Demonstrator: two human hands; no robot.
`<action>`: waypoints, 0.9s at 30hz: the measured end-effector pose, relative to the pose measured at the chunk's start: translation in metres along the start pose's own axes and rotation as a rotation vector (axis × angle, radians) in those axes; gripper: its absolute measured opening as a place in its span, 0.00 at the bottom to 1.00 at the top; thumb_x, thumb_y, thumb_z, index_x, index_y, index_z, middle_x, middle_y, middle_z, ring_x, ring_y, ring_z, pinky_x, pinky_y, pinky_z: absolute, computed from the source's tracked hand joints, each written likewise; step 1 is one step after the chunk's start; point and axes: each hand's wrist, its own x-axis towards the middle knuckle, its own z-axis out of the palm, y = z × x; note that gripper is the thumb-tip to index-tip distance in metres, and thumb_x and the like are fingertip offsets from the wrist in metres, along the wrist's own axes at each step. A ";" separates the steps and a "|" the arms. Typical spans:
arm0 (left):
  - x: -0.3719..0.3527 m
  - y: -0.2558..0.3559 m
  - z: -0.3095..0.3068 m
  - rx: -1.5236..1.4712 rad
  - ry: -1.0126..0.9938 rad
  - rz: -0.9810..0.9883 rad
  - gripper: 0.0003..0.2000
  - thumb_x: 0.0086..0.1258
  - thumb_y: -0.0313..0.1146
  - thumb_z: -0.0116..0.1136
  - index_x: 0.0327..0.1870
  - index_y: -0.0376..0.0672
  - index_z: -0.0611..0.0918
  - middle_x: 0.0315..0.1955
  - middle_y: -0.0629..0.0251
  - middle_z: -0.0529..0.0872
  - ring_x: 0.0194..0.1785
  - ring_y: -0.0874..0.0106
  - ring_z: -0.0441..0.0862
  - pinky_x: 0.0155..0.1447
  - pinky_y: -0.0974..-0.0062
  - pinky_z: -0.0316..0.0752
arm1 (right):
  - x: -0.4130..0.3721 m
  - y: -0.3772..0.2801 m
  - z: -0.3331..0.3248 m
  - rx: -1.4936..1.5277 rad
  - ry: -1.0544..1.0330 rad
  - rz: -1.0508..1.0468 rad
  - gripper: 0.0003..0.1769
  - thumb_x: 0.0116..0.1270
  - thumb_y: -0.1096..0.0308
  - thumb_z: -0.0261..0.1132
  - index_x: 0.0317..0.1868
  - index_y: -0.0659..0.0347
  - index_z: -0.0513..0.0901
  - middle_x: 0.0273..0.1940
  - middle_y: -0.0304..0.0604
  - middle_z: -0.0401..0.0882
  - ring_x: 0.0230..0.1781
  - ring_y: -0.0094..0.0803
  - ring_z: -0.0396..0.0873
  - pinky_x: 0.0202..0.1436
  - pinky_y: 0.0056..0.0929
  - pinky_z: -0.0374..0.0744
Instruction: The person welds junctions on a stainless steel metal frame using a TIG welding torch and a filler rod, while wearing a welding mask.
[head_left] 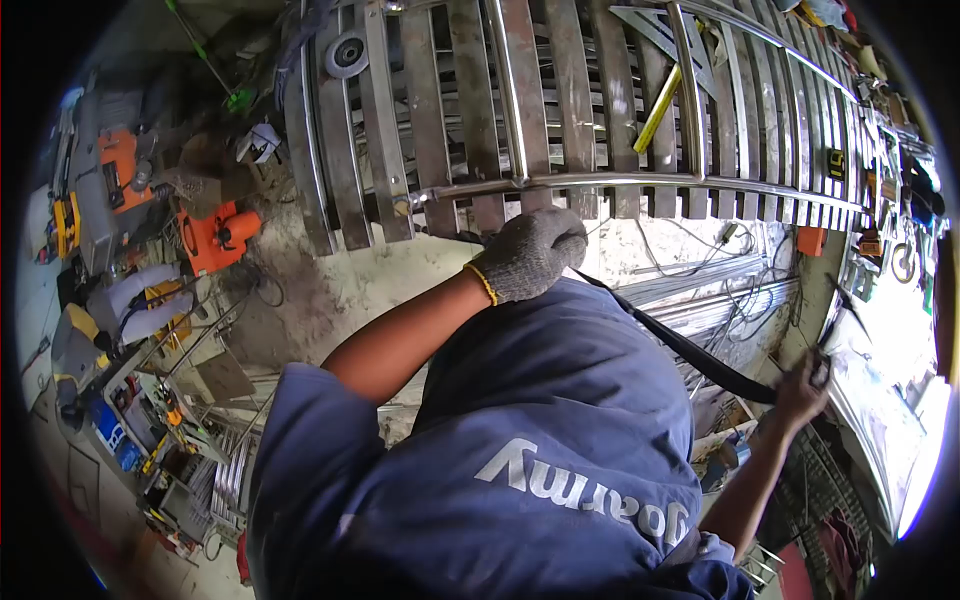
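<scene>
My left hand (535,255), in a grey knit glove with a yellow cuff, is closed in front of my waist, close to the near edge of the slatted metal bench. What its fingers hold is hidden. A long black strap (690,350) runs from beside this glove down to the right. At the strap's far end, my bare right hand (803,390) is closed around it, out to my right side. A thin dark end sticks up past that hand. The strap hangs in a slight curve across the front of my dark blue shirt (560,400).
A welded tube frame (620,181) lies on the slatted bench (430,110), with a metal square (655,35), a yellow bar (657,110) and a grinding disc (347,55). Metal rods (700,285) and cables lie below. Orange tools (215,238) and cluttered shelving stand left; a bright sheet (870,400) leans right.
</scene>
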 end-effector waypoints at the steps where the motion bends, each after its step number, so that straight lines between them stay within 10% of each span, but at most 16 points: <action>1: 0.006 0.000 -0.002 0.023 -0.012 0.024 0.09 0.81 0.35 0.65 0.49 0.38 0.87 0.46 0.48 0.91 0.51 0.48 0.90 0.56 0.56 0.83 | 0.020 0.004 -0.030 -0.045 0.022 -0.079 0.23 0.80 0.63 0.76 0.69 0.60 0.82 0.41 0.37 0.90 0.26 0.19 0.79 0.21 0.21 0.74; 9: 0.020 -0.062 0.017 0.165 -0.092 0.300 0.22 0.79 0.27 0.56 0.72 0.31 0.73 0.32 0.49 0.84 0.34 0.52 0.85 0.38 0.50 0.76 | 0.033 -0.122 -0.189 -0.175 0.374 -0.370 0.28 0.80 0.60 0.74 0.75 0.57 0.81 0.45 0.41 0.93 0.36 0.26 0.87 0.32 0.24 0.83; 12: 0.009 -0.055 0.007 0.124 -0.259 0.065 0.06 0.85 0.31 0.50 0.47 0.38 0.75 0.33 0.48 0.81 0.37 0.51 0.83 0.41 0.51 0.75 | 0.026 -0.169 -0.191 0.001 0.488 -0.325 0.25 0.78 0.62 0.76 0.72 0.52 0.84 0.44 0.42 0.92 0.39 0.29 0.89 0.34 0.29 0.85; 14: -0.005 -0.062 0.006 0.166 -0.259 0.099 0.09 0.88 0.34 0.49 0.49 0.38 0.77 0.37 0.43 0.85 0.42 0.42 0.86 0.46 0.46 0.78 | 0.022 -0.195 -0.206 0.066 0.559 -0.330 0.23 0.77 0.63 0.77 0.70 0.48 0.86 0.44 0.42 0.92 0.40 0.32 0.90 0.35 0.32 0.86; 17: -0.029 -0.087 -0.009 0.340 -0.319 0.040 0.11 0.88 0.35 0.49 0.51 0.36 0.79 0.40 0.40 0.86 0.47 0.39 0.87 0.50 0.43 0.79 | 0.012 -0.184 -0.280 -1.020 0.756 -0.885 0.29 0.75 0.64 0.77 0.74 0.42 0.84 0.48 0.40 0.92 0.44 0.33 0.91 0.39 0.32 0.89; 23: -0.076 -0.160 -0.038 0.792 -0.347 0.352 0.11 0.86 0.36 0.52 0.53 0.36 0.80 0.47 0.38 0.84 0.51 0.37 0.83 0.56 0.45 0.79 | -0.017 -0.192 -0.220 -0.700 0.906 -0.240 0.28 0.78 0.60 0.75 0.73 0.58 0.80 0.49 0.48 0.90 0.45 0.40 0.90 0.42 0.39 0.89; 24: -0.080 -0.153 -0.033 0.552 -0.267 -0.070 0.10 0.85 0.33 0.51 0.52 0.35 0.80 0.51 0.40 0.83 0.53 0.39 0.84 0.55 0.44 0.80 | -0.019 -0.196 -0.216 -0.706 0.923 -0.155 0.29 0.78 0.59 0.75 0.73 0.60 0.79 0.50 0.49 0.90 0.45 0.42 0.90 0.43 0.40 0.89; 25: -0.088 -0.203 -0.034 0.721 -0.254 0.214 0.10 0.86 0.32 0.49 0.54 0.36 0.80 0.51 0.37 0.84 0.54 0.37 0.85 0.56 0.43 0.81 | -0.020 -0.200 -0.212 -0.713 0.935 -0.067 0.29 0.78 0.59 0.74 0.72 0.63 0.78 0.50 0.50 0.90 0.45 0.43 0.90 0.43 0.41 0.88; 27: -0.100 -0.180 -0.032 0.747 -0.177 0.183 0.12 0.85 0.33 0.49 0.57 0.35 0.79 0.46 0.34 0.84 0.54 0.35 0.85 0.58 0.42 0.82 | -0.025 -0.208 -0.208 -0.719 0.934 0.095 0.31 0.79 0.57 0.74 0.72 0.68 0.77 0.51 0.53 0.89 0.46 0.45 0.90 0.44 0.43 0.88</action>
